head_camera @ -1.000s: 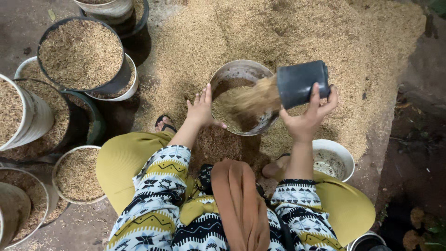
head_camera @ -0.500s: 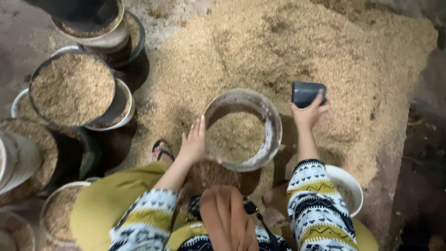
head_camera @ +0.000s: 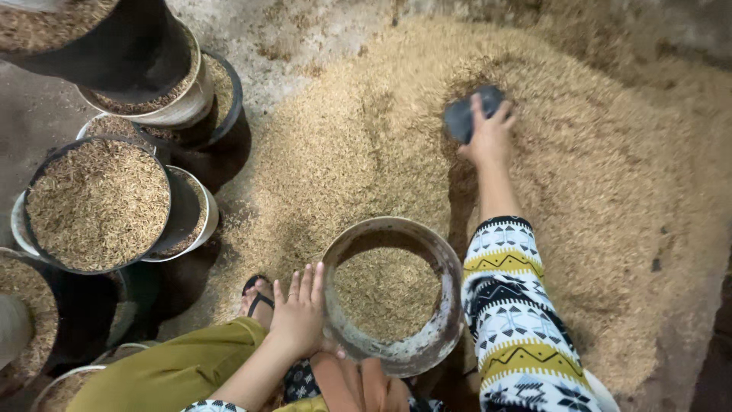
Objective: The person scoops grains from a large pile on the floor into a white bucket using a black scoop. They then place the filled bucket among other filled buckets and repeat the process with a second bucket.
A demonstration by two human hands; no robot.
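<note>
My right hand (head_camera: 489,136) reaches far out and grips a small dark scoop cup (head_camera: 463,116), pushed mouth-down into the big heap of unhusked grain (head_camera: 610,175). My left hand (head_camera: 299,311) rests flat against the left rim of a round metal pot (head_camera: 427,347) partly filled with grain, right in front of my knees. My patterned sleeve (head_camera: 515,313) runs beside the pot's right edge.
Several grain-filled pots and buckets stand stacked at the left, among them a black bucket (head_camera: 97,204) and a tall stack (head_camera: 145,69) at the top left. Bare concrete floor (head_camera: 282,38) shows behind them. My sandalled foot (head_camera: 258,294) sits left of the metal pot.
My right hand has moved from above the metal pot out to the grain heap and sunk the scoop cup into it. The view has shifted forward; my left hand stays on the pot's rim.
</note>
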